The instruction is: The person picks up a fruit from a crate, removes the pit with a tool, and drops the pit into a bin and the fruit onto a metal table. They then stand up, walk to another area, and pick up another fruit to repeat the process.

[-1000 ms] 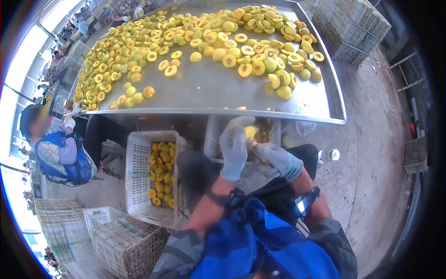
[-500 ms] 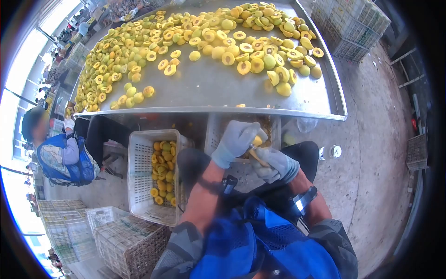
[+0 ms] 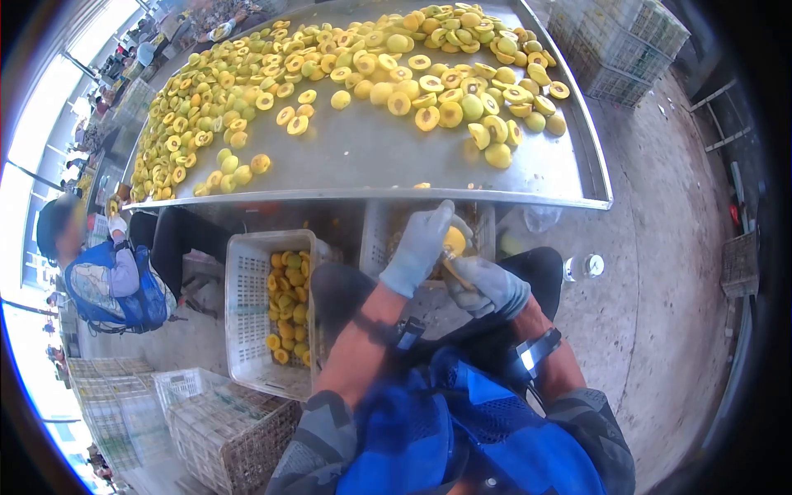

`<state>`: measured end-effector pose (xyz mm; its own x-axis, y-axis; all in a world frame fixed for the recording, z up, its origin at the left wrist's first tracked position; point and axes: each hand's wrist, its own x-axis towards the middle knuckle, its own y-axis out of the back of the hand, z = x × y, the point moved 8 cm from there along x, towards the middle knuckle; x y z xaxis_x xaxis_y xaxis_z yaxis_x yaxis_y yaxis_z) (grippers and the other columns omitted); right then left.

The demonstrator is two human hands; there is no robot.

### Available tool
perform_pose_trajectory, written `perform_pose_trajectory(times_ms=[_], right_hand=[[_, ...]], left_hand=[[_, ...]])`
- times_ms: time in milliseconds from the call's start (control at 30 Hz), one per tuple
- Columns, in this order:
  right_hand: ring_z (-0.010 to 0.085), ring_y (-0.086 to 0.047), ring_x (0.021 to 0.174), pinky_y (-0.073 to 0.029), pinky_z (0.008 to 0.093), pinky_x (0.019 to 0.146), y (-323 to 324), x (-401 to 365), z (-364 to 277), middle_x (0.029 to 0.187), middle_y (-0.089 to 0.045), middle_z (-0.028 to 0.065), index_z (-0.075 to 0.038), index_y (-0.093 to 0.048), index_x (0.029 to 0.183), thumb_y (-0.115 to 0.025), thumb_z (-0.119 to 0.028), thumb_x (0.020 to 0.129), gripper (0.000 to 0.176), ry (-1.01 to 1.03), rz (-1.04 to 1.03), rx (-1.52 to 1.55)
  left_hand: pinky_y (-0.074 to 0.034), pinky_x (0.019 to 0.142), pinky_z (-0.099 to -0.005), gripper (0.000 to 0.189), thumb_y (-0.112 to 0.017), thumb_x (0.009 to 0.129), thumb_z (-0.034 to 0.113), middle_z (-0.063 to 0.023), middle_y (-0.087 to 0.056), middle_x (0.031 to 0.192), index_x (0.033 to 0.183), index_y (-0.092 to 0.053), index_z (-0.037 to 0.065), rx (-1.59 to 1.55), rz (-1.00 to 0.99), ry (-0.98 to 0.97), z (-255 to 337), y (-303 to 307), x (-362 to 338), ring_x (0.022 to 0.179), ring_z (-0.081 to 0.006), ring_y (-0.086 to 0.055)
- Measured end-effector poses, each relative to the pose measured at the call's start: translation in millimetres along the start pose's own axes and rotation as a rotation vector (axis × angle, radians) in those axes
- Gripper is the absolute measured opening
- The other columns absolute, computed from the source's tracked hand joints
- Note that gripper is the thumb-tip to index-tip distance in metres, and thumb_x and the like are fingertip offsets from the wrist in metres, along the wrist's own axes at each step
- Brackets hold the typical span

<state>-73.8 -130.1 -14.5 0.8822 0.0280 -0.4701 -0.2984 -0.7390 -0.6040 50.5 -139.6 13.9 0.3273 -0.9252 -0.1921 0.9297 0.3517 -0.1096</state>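
My gloved left hand (image 3: pixel 423 246) is closed round a yellow peach half (image 3: pixel 454 240), holding it just past the table's near edge. In my gloved right hand (image 3: pixel 488 285) is a pitting knife (image 3: pixel 452 266) with a light brown handle; its tip meets the peach half, and the blade's shape is hidden. Below my hands stands a white crate (image 3: pixel 373 239), partly covered by my left hand and wrist. Many halved peaches (image 3: pixel 388 62), several with the stone showing, lie across the metal table (image 3: pixel 355 165) in front.
A white crate (image 3: pixel 239 318) of peach halves stands left of my knee. A co-worker (image 3: pixel 124 276) sits further left. Stacked crates (image 3: pixel 223 429) are at lower left, others (image 3: pixel 631 41) at upper right. A clear jar (image 3: pixel 584 267) stands on the floor at right.
My left hand has turned and risen slightly, so more of the peach half's yellow face shows. The right hand keeps the knife against it. The whole view has shifted a little.
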Motion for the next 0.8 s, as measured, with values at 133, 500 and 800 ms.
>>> perform_pose_trajectory(times_ms=[133, 500, 800], right_hand=[[0.0031, -0.034, 0.041, -0.025, 0.0195, 0.036, 7.0, 3.1, -5.0, 0.056, -0.04, -0.0071, -0.014, -0.054, 0.078, -0.045, -0.056, 0.105, 0.051, -0.004, 0.135, -0.193], [0.0064, -0.048, 0.052, -0.04, 0.0227, 0.047, 25.9, 4.9, -9.7, 0.07, -0.056, -0.0018, -0.004, -0.066, 0.098, -0.045, -0.054, 0.105, 0.055, 0.158, 0.337, -0.534], [0.0404, -0.067, 0.083, -0.051, 0.0483, 0.073, 48.8, -4.9, -26.6, 0.084, -0.068, 0.0222, -0.004, -0.063, 0.112, -0.056, -0.039, 0.102, 0.037, 0.356, 0.725, -1.226]], left_hand=[[-0.051, 0.068, -0.0291, 0.056, -0.043, 0.107, 0.037, -0.0075, -0.07, 0.071, 0.08, -0.074, -0.001, 0.032, 0.096, 0.024, -13.7, 10.8, 6.8, 0.066, -0.0152, -0.063], [-0.053, 0.068, -0.0404, 0.053, -0.046, 0.104, 0.037, -0.0158, -0.071, 0.071, 0.077, -0.076, 0.002, 0.393, 0.272, -0.027, -20.2, 23.1, 10.6, 0.068, -0.0287, -0.069], [-0.054, 0.068, -0.0431, 0.059, -0.04, 0.105, 0.047, -0.019, -0.073, 0.082, 0.089, -0.073, 0.002, 0.442, 0.334, 0.087, -44.6, 65.4, 19.6, 0.08, -0.0352, -0.071]])
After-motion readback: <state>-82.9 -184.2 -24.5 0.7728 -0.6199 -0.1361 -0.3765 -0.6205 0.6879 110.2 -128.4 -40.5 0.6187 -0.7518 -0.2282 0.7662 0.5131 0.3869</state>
